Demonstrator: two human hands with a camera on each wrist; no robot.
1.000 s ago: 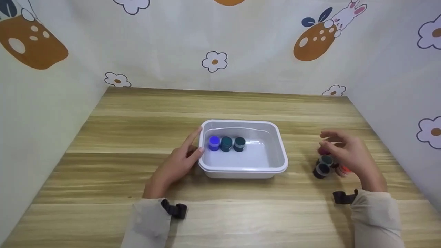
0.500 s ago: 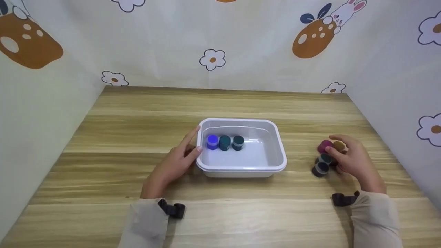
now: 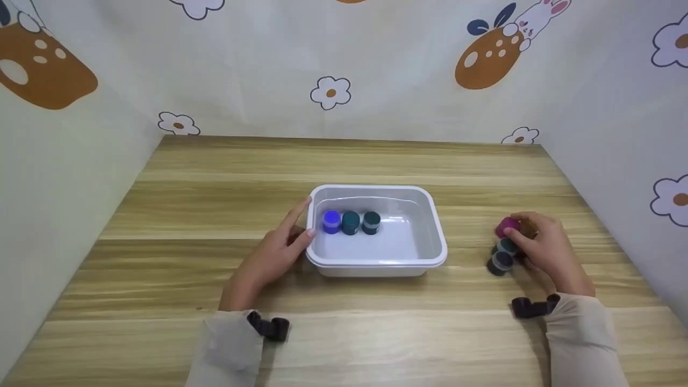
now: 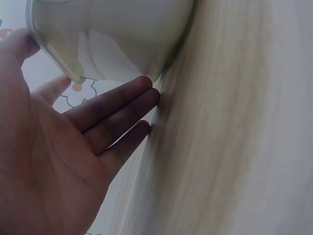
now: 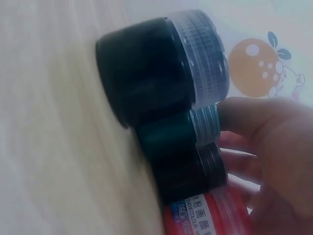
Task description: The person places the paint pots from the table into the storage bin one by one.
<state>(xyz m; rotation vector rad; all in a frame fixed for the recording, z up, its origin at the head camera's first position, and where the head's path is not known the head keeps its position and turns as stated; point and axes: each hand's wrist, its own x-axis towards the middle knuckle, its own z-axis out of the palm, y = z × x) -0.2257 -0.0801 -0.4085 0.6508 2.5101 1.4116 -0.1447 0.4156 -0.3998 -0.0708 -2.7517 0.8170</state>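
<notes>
Head view alone shows the magenta jar (image 3: 504,226) the right hand (image 3: 546,248) pinches.

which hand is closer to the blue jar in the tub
Left. The left hand touches the white tub just left of the blue jar; the right hand is at other jars outside, farther right.

wood-grain tabletop (image 3: 376,344), white tub (image 3: 376,263) mid-table, small jars (image 3: 501,264) clustered to its right
</notes>
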